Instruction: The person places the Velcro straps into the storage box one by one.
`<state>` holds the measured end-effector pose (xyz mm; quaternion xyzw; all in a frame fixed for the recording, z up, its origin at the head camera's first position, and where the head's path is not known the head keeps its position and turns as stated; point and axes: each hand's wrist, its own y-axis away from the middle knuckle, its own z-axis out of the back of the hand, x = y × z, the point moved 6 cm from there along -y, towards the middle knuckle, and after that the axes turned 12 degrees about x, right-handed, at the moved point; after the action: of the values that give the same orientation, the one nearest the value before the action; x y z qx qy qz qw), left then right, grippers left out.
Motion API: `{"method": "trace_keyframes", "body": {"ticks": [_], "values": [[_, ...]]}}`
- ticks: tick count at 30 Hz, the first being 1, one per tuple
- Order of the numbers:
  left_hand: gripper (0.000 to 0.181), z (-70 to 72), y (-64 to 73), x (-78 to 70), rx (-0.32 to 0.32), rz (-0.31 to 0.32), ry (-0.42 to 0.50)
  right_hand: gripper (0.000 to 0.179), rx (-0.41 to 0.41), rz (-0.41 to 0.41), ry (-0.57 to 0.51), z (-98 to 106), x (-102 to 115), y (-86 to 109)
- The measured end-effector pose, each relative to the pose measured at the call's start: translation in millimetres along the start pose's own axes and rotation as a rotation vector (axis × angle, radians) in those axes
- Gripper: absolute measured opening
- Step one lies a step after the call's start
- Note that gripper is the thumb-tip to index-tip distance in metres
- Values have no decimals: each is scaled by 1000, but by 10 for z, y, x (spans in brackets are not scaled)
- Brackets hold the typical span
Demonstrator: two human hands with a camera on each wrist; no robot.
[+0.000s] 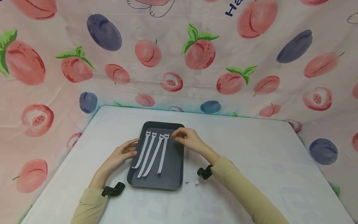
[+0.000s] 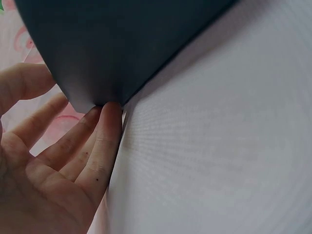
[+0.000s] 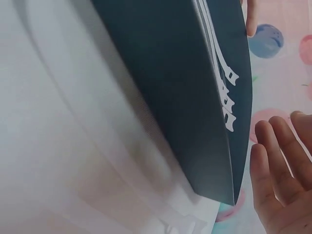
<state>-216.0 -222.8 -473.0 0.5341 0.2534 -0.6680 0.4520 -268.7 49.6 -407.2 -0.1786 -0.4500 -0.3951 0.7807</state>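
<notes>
A dark grey tray (image 1: 176,168) lies on the white table. Several white hook-and-loop cable ties (image 1: 152,155) lie side by side in it, their slotted heads toward the far end. My left hand (image 1: 123,153) is at the tray's left side; in the left wrist view its extended fingers (image 2: 111,122) touch the tray wall (image 2: 97,58). Over the tray's far right edge is my right hand (image 1: 191,139), fingertips close to the rightmost tie's head (image 1: 166,136). Relaxed and apart, its fingers (image 3: 282,161) hold nothing in the right wrist view.
Two more white ties, one ending here (image 1: 187,181) and the other tie here (image 1: 197,181), lie on the table right of the tray, hard to see against the white. A fruit-printed cloth (image 1: 173,56) hangs behind and beside the table (image 1: 251,149).
</notes>
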Motion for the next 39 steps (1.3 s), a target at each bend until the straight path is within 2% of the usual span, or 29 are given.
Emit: {"method": "trace_keyframes", "body": {"ticks": [9, 19, 27, 39], "values": [[59, -8, 8, 3, -1, 11, 1, 20, -18, 34, -4, 34, -91, 204], [59, -2, 11, 30, 7, 2, 7, 21, -53, -18, 24, 113, -226, 396], [60, -6, -2, 27, 12, -14, 19, 19, -81, -11, 50, 185, -344, 512], [60, 7, 0, 40, 5, 8, -4, 19, -135, -51, 127, 341, -528, 636]]}}
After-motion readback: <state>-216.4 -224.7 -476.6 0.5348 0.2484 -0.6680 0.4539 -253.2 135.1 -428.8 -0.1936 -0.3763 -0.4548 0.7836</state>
